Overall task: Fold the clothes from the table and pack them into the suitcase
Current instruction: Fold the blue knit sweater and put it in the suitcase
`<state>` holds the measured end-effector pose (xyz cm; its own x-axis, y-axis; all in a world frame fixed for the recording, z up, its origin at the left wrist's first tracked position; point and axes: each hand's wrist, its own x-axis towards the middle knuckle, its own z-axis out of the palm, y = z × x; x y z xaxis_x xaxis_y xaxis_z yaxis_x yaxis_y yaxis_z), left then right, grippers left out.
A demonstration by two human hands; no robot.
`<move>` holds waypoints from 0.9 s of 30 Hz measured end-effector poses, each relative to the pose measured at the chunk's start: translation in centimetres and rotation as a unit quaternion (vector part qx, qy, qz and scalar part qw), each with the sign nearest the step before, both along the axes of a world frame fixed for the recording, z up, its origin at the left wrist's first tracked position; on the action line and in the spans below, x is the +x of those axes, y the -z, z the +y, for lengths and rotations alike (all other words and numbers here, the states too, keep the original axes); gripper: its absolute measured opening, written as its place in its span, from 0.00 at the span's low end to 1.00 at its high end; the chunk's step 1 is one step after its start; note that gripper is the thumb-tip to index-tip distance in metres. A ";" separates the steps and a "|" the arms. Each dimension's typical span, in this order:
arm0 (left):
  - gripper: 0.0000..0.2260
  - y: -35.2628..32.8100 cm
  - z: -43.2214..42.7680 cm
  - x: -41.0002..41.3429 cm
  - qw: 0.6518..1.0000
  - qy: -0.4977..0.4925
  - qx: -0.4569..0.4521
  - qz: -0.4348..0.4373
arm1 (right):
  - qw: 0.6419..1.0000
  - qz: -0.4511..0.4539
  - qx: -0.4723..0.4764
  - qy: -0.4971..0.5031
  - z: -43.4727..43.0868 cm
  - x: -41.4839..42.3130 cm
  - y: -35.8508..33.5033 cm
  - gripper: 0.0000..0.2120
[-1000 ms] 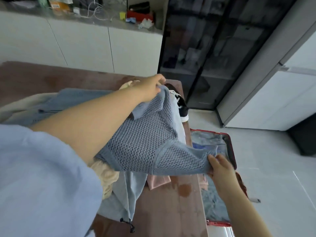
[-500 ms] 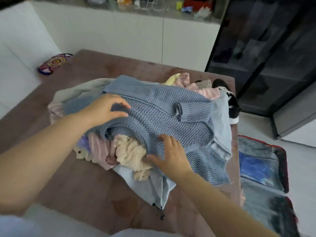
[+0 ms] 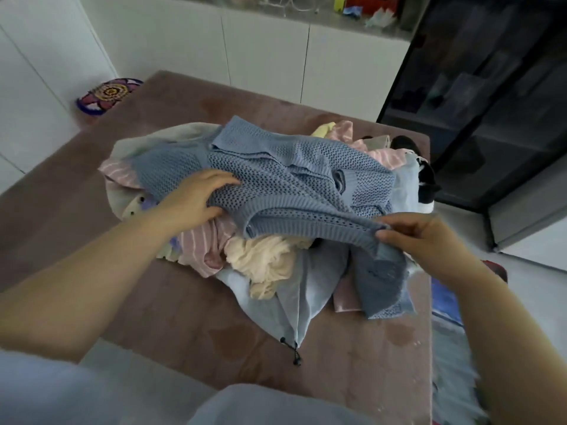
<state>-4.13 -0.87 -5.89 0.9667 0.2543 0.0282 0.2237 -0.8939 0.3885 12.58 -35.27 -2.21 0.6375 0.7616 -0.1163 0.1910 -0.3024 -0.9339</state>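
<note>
At the upper left of the frame a round patterned mat (image 3: 108, 94) lies at the far corner of the brown worktop (image 3: 171, 305), well apart from everything else. The heap of clothes (image 3: 221, 246) fills the middle of the worktop: a pink striped piece (image 3: 199, 243), a cream crumpled piece (image 3: 264, 256) and a pale blue garment with a black drawstring (image 3: 291, 305) spill toward the near edge.

On top lies the blue knit sweater (image 3: 294, 182). My left hand (image 3: 190, 200) presses on its left part, fingers spread flat, thumb tucked under the ribbed hem, a loose grip on the knit. My right hand (image 3: 429, 237) pinches the ribbed hem at centre right, a narrow grip closed on the fabric, and one end of the sweater hangs down below it over the pink and pale blue cloth.

At the far right of the heap sits something black and white (image 3: 426, 182); I cannot tell what. The suitcase (image 3: 445, 302) lies open on the floor at the lower right, partly hidden by my right forearm.

Half a second ago my right hand lay flat on the sweater nearer the middle of the heap; now it has lifted the hem at the right. My left hand has shifted slightly right along the knit.
</note>
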 end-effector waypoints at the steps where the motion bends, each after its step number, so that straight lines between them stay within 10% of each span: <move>1: 0.24 -0.4 -0.6 0.4 1.000 -0.002 -0.014 -0.019 | 1.000 -0.020 -0.011 -0.005 -1.1 0.1 -0.6 0.14; 4: 0.16 -2.8 -2.5 1.6 0.998 -0.005 -0.064 -0.002 | 0.997 -0.030 -0.067 -0.021 -4.7 0.3 -2.2 0.26; 15: 0.13 -0.6 -7.7 -0.2 0.912 0.210 0.051 0.348 | 0.910 -0.046 -0.364 -0.192 -5.0 -7.2 9.4 0.02; 19: 0.20 -0.6 -7.0 0.0 0.918 0.230 0.016 0.322 | 0.935 -0.056 -0.329 -0.121 -3.4 -7.2 10.0 0.12; 23: 0.24 -1.0 -6.3 2.7 0.962 0.251 0.088 0.065 | 0.929 -0.228 -0.287 0.056 -3.0 -3.7 10.0 0.15; 27: 0.28 -1.5 -5.8 6.0 0.920 0.256 0.246 0.169 | 0.873 -0.301 -0.382 0.046 -1.9 -0.7 9.7 0.32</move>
